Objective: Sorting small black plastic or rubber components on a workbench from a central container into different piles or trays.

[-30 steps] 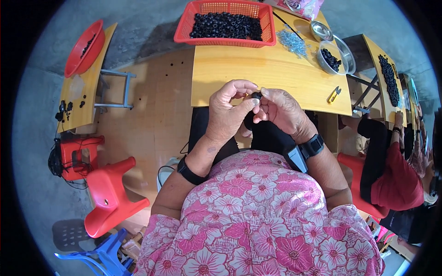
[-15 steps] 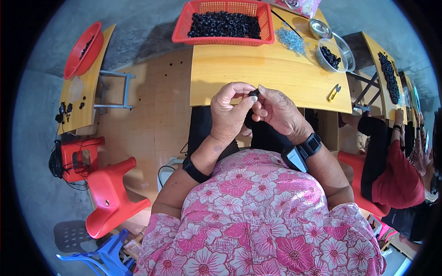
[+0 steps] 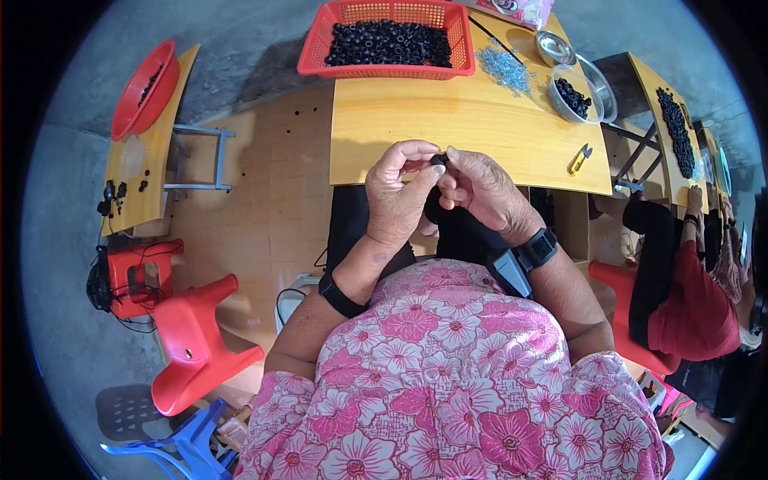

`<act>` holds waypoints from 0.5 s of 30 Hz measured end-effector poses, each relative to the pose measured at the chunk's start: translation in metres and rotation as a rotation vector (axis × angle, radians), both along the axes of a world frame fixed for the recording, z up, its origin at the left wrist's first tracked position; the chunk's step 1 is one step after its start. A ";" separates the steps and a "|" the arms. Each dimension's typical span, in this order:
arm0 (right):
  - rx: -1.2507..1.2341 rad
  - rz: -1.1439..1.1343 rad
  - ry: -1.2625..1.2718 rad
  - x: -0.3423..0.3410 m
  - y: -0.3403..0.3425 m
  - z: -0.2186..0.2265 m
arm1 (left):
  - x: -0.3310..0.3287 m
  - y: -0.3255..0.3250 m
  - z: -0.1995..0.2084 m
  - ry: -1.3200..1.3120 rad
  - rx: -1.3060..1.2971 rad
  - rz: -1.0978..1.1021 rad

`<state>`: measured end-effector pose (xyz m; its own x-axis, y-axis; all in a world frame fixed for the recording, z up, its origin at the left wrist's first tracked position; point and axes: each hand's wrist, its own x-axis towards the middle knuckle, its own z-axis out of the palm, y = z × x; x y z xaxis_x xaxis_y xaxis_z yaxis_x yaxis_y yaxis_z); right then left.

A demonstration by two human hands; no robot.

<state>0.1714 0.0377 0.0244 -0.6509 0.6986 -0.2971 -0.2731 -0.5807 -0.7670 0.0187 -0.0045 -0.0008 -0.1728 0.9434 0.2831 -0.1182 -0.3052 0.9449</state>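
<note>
Between my two hands is a small black ring-like part (image 3: 439, 160), held just over the near edge of the wooden table (image 3: 464, 120). My left hand (image 3: 398, 188) pinches it from the left with thumb and forefinger. From the other side, my right hand (image 3: 486, 190) grips it with thumb and fingers closed. The fingers cover much of the part. At the table's far side, a red basket (image 3: 386, 74) holds many black parts of similar look. Small clear bluish pieces (image 3: 504, 70) lie heaped to its right.
Right of the heap stands a clear bowl (image 3: 560, 108) of black parts, beside metal bowls (image 3: 555, 50). Yellow thread snips (image 3: 580, 160) lie near the table's right edge. A co-worker in red (image 3: 692, 312) sits at the right. Red stools (image 3: 196, 336) stand left.
Both hands stay in nearly the same place, with the black part still pinched between them. Only slight finger and wrist shifts show.
</note>
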 end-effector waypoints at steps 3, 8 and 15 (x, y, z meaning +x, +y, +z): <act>-0.016 0.034 0.030 0.001 0.000 0.002 | 0.000 -0.002 0.003 -0.033 -0.045 -0.011; -0.056 0.032 0.045 0.000 -0.002 0.002 | 0.000 0.000 0.000 -0.018 -0.060 0.013; -0.129 -0.021 0.096 -0.006 -0.007 -0.005 | 0.002 -0.003 0.005 -0.210 -0.165 -0.032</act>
<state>0.1649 0.0302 0.0193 -0.6663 0.6723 -0.3226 -0.3546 -0.6662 -0.6561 0.0212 -0.0079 0.0038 -0.1806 0.9798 0.0863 -0.3244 -0.1422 0.9352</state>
